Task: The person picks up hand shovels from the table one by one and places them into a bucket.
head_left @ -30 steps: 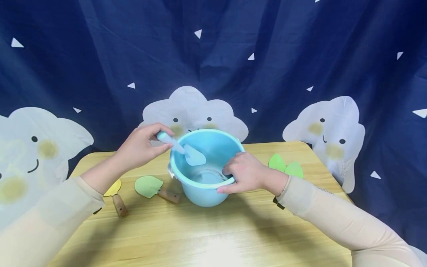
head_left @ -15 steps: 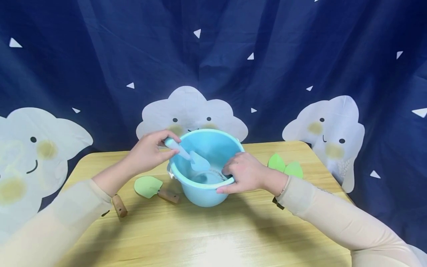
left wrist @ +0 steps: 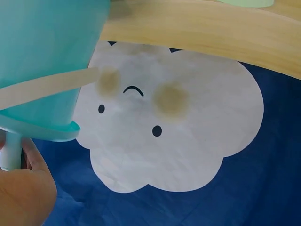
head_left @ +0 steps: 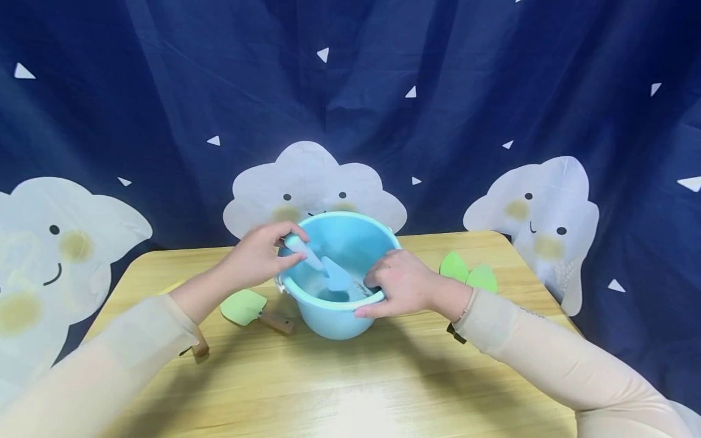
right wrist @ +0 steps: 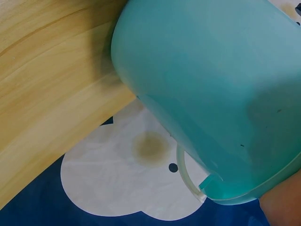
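L hand (head_left: 261,255) has a blue trowel (head_left: 336,275) pinched btwn thumb & fingers, close to the end of its handle. Trowel sits tilted, blade down inside the light-blue bucket (head_left: 334,319), handle end up by the rim on the L side. Can't tell if the blade tip touches the bucket floor.

R hand (head_left: 402,283) grips the bucket rim at the near R side, fingers over the edge & inside, thumb outside. Bucket stands upright on the wood-grain desk (head_left: 328,377), roughly mid-desk & toward the far edge. L wrist view shows a pale bail (left wrist: 51,84) running across the bucket's side (same bail curves past the rim in the R wrist view).

Just L of the bucket: a green trowel (head_left: 243,306) w/ wooden handle, lying flat, handle end toward the bucket. Farther L, a yellow tool w/ a wooden handle (head_left: 201,345) lies mostly hidden under the L forearm. Over on the R, beyond the R forearm, 2 green leaf-shaped pieces (head_left: 454,266) lie side by side.

Both arms are in pale sleeves (head_left: 526,334); dark band (head_left: 457,334) at the R wrist. Behind the desk: navy curtain (head_left: 350,91) w/ white triangles & smiling clouds (head_left: 306,176).
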A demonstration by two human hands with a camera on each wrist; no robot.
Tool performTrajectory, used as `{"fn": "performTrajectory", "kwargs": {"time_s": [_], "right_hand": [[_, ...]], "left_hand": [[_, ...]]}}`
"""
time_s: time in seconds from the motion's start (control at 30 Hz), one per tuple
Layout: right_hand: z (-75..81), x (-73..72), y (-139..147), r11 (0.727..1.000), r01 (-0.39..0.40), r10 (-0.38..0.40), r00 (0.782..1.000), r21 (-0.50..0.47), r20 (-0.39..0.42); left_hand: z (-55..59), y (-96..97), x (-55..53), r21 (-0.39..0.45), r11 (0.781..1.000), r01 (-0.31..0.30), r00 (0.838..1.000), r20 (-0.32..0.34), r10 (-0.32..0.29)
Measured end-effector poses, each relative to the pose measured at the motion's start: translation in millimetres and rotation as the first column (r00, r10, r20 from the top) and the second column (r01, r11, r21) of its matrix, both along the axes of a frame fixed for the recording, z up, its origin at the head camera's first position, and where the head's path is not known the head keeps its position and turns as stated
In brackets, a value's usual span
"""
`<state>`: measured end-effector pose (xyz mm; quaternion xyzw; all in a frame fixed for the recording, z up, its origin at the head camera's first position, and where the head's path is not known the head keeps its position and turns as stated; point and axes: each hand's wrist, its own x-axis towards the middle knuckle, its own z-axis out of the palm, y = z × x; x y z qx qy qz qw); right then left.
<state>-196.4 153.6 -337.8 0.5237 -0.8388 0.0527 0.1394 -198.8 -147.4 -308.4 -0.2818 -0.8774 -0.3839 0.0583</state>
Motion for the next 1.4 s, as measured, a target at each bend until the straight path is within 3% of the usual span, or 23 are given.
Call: {"fn": "performTrajectory", "kwargs": {"time_s": [0.27, 0.63, 0.9, 1.4], "right_hand": [[1.6, 0.4, -0.1, 1.000, 0.006, -0.006, 1.000, 0.014, 0.002], [2.3, 0.5, -0.9, 1.000, 0.012, -0.013, 1.000, 0.028, 0.016], [4.5, 1.5, -0.8, 0.999, 0.014, -0.014, 1.000, 0.031, 0.025], [4.0, 1.2, -0.2, 0.999, 0.020, -0.020, 1.000, 0.031, 0.015]], "left_hand": [[-0.4, 7.0, 0.3, -0.034, 0.999, 0.011, 1.000, 0.027, -0.010], [-4.3, 18.7, -3.5, -0.087, 0.996, 0.035, 0.999, -0.030, -0.038], [-3.8, 28.0, -5.1, -0.127, 0.992, 0.003, 1.000, -0.018, -0.006], [-6.5, 42.8, -12.9, -0.156, 0.988, -0.002, 1.000, 0.009, 0.004]]}}
